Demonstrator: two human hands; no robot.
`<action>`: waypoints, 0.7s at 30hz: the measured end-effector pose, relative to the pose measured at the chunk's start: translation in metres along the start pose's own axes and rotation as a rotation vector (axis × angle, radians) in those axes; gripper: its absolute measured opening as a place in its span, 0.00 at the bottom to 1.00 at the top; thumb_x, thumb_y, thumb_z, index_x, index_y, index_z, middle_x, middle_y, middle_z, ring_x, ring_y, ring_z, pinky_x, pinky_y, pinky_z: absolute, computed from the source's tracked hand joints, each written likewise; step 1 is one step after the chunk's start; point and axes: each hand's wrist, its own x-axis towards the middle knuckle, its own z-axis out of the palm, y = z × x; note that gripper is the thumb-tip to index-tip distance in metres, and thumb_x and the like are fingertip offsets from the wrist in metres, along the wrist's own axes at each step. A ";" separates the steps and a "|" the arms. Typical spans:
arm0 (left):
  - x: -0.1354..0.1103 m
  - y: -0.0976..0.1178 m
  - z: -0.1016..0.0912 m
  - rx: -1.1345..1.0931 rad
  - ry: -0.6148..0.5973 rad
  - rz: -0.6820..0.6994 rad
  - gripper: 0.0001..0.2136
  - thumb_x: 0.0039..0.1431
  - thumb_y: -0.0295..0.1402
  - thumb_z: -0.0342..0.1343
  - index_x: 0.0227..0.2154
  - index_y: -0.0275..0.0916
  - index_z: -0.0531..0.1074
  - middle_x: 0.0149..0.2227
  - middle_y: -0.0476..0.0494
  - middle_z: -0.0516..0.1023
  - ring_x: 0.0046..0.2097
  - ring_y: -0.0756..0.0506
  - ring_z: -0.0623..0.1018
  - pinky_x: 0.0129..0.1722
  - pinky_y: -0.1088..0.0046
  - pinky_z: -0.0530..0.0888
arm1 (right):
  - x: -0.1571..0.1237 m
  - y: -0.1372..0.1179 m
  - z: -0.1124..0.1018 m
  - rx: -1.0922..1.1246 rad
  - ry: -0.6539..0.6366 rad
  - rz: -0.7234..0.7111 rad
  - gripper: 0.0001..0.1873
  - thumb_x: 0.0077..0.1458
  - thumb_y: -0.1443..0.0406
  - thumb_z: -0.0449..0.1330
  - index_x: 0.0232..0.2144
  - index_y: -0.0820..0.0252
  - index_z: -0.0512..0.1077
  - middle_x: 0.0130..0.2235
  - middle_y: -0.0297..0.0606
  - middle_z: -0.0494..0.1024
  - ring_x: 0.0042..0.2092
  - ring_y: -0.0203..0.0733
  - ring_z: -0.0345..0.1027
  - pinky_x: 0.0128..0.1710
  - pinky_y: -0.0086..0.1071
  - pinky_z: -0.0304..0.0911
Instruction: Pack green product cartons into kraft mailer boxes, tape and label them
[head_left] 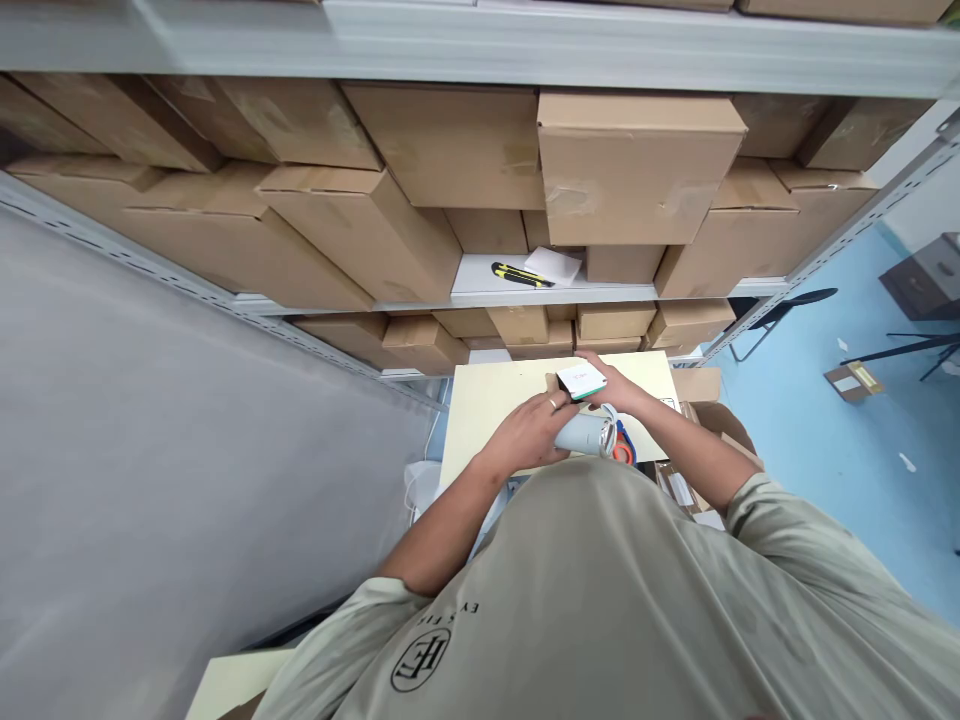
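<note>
My left hand [525,432], with a ring on one finger, presses its fingertips against the left side of a small box with a white top [581,380]. My right hand [613,385] grips the same box from the far right side. Just below the box lies a pale blue-grey cylindrical device [585,435] with a silver end and a white cord. Next to it is an orange-cored roll [622,453], partly hidden by the device. All of this sits over a cream board tabletop [487,420].
Steel shelving [525,295] stacked with cardboard boxes [637,170] stands ahead, and a yellow-black utility knife [520,275] lies on a shelf. A grey wall [187,450] runs along the left. Open cardboard boxes [720,425] stand to the right, above a blue floor [825,300].
</note>
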 end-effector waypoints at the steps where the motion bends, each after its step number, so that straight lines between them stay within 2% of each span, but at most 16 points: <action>1: -0.001 0.000 0.000 -0.016 0.002 0.009 0.26 0.56 0.30 0.72 0.59 0.45 0.81 0.55 0.36 0.80 0.53 0.32 0.82 0.53 0.55 0.80 | -0.004 -0.001 0.002 0.046 -0.008 0.011 0.49 0.50 0.64 0.77 0.72 0.48 0.67 0.47 0.36 0.86 0.43 0.46 0.80 0.43 0.41 0.81; 5: -0.003 -0.003 -0.001 -0.067 0.016 0.031 0.27 0.55 0.32 0.73 0.59 0.45 0.79 0.55 0.36 0.80 0.52 0.33 0.83 0.52 0.57 0.80 | -0.014 -0.007 0.011 0.165 0.043 0.022 0.41 0.52 0.64 0.69 0.69 0.48 0.71 0.47 0.34 0.84 0.40 0.43 0.78 0.38 0.39 0.82; 8: -0.005 -0.007 -0.001 -0.086 0.022 0.033 0.25 0.55 0.33 0.73 0.56 0.43 0.80 0.54 0.37 0.81 0.51 0.34 0.83 0.51 0.58 0.81 | -0.014 -0.011 0.015 0.185 0.097 0.005 0.31 0.55 0.63 0.63 0.61 0.49 0.77 0.44 0.33 0.83 0.41 0.45 0.78 0.40 0.41 0.83; 11: -0.007 -0.008 0.000 -0.132 0.039 0.007 0.23 0.54 0.34 0.73 0.54 0.44 0.80 0.53 0.37 0.82 0.50 0.34 0.84 0.50 0.58 0.82 | -0.014 -0.012 0.014 0.099 0.144 -0.053 0.25 0.55 0.64 0.62 0.56 0.49 0.78 0.41 0.32 0.83 0.44 0.47 0.78 0.44 0.41 0.81; 14: -0.007 -0.005 -0.001 -0.215 0.118 -0.066 0.26 0.52 0.34 0.73 0.56 0.45 0.81 0.59 0.37 0.82 0.54 0.33 0.85 0.53 0.57 0.83 | -0.017 -0.013 0.013 0.005 0.162 -0.117 0.21 0.55 0.65 0.62 0.52 0.51 0.78 0.41 0.32 0.84 0.45 0.48 0.77 0.48 0.41 0.78; 16: -0.007 -0.001 -0.003 -0.289 0.214 -0.141 0.27 0.50 0.35 0.74 0.56 0.45 0.81 0.64 0.36 0.81 0.59 0.32 0.84 0.57 0.55 0.83 | -0.019 -0.015 0.014 -0.034 0.166 -0.129 0.19 0.56 0.66 0.61 0.50 0.51 0.78 0.40 0.33 0.84 0.44 0.47 0.77 0.48 0.40 0.77; 17: -0.006 0.001 -0.006 -0.326 0.258 -0.182 0.27 0.50 0.36 0.74 0.55 0.45 0.81 0.63 0.36 0.82 0.59 0.31 0.84 0.57 0.55 0.82 | -0.020 -0.015 0.016 -0.048 0.161 -0.118 0.18 0.57 0.66 0.60 0.50 0.51 0.77 0.39 0.33 0.84 0.42 0.47 0.77 0.47 0.40 0.77; 21: -0.003 0.004 -0.020 -0.445 0.318 -0.368 0.19 0.48 0.42 0.75 0.43 0.44 0.82 0.42 0.42 0.88 0.44 0.34 0.86 0.46 0.59 0.82 | -0.021 -0.015 0.023 -0.082 0.115 -0.048 0.15 0.62 0.65 0.59 0.51 0.51 0.73 0.36 0.33 0.82 0.35 0.47 0.76 0.44 0.42 0.79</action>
